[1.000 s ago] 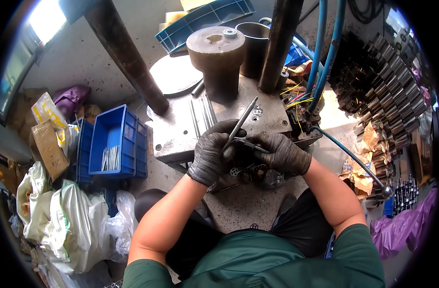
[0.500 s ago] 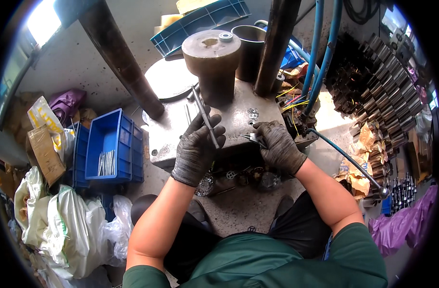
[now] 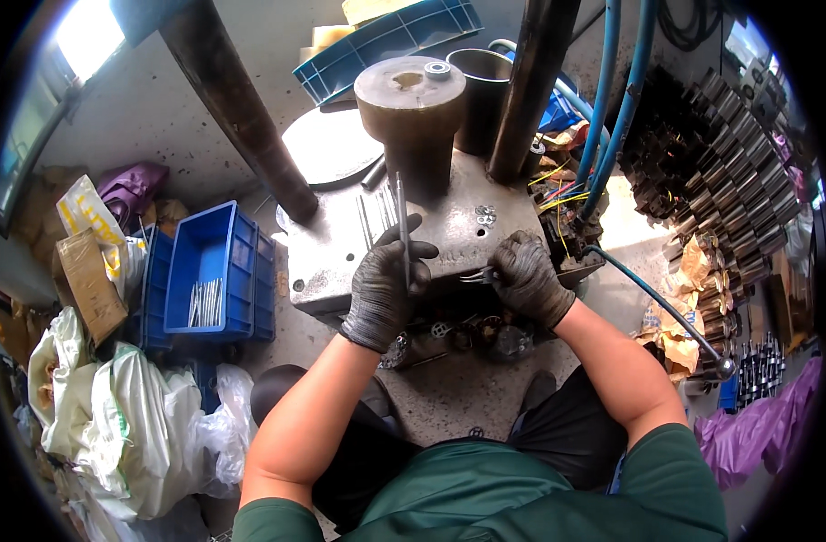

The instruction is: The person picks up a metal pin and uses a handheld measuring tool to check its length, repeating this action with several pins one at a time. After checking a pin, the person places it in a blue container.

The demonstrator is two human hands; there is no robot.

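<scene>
My left hand (image 3: 381,287), in a dark grey glove, is closed around a slim metal shaft (image 3: 401,212) that points up and away, nearly straight. The gloved right hand (image 3: 529,280) grips a pair of pliers (image 3: 473,276), whose pale jaws stick out toward the left hand; the handles are hidden in the palm. Both hands are over the front edge of a thick metal press table (image 3: 332,262). Several more shafts (image 3: 364,221) lie on it beyond my left hand. Small metal rings (image 3: 485,216) sit in a cluster beyond the right hand.
A heavy press ram (image 3: 411,99) with a bearing (image 3: 437,70) on top stands mid-table, between two dark columns (image 3: 241,108). A blue crate (image 3: 241,244) with several shafts is at left, near white sacks (image 3: 142,434). Blue hoses (image 3: 612,117) and stacked metal cylinders (image 3: 738,154) stand right.
The shaft in my left hand has swung from a slant to nearly straight away from me. The pliers have dropped slightly toward me. The whole view has shifted a little.
</scene>
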